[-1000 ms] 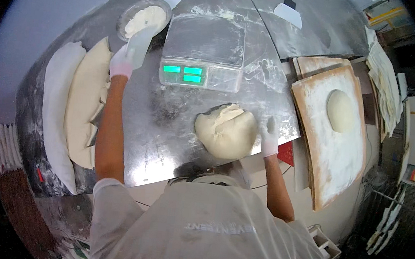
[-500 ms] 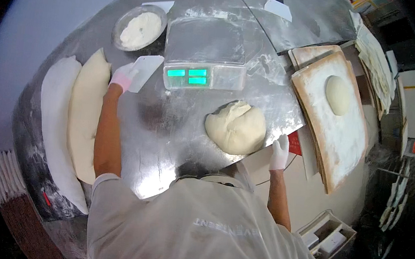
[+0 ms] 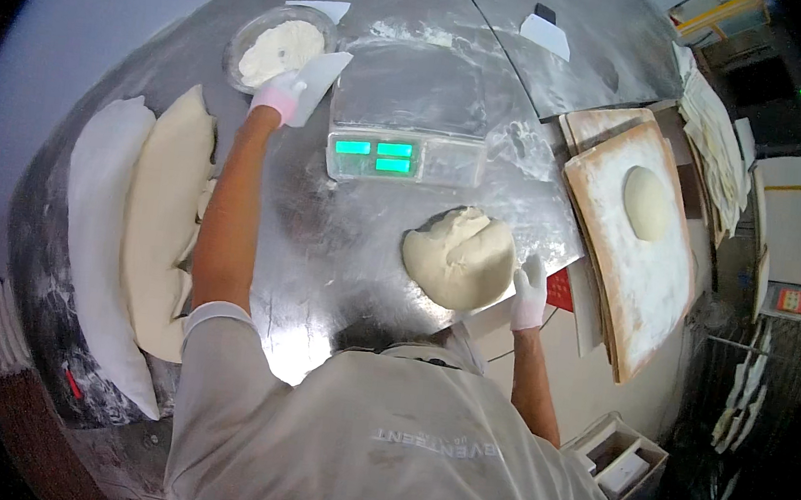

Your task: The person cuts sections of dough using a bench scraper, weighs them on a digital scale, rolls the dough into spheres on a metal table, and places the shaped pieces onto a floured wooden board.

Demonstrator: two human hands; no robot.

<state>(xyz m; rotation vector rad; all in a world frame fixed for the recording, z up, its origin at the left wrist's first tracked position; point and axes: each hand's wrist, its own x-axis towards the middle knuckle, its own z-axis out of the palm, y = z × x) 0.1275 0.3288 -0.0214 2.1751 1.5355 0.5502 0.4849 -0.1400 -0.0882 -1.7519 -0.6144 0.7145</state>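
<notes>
My left hand, in a white glove, grips a flat white dough scraper beside the rim of a metal bowl that holds white flour. A rounded lump of dough, creased on top, rests on the metal table near its front edge. Just right of that lump is my gloved right hand, fingers stretched out and nothing visible in it; whether it touches the dough, I cannot tell. A long slab of dough lies left of my left forearm.
Behind the dough lump stands a scale with green displays. A long white bundle borders the left slab. On the right, floured boards carry a smooth dough ball. Another white scraper lies at the back.
My left hand has moved away from the long dough slab, forward and right to the flour bowl, carrying the scraper. My right hand has shifted slightly left, closer to the dough lump.
</notes>
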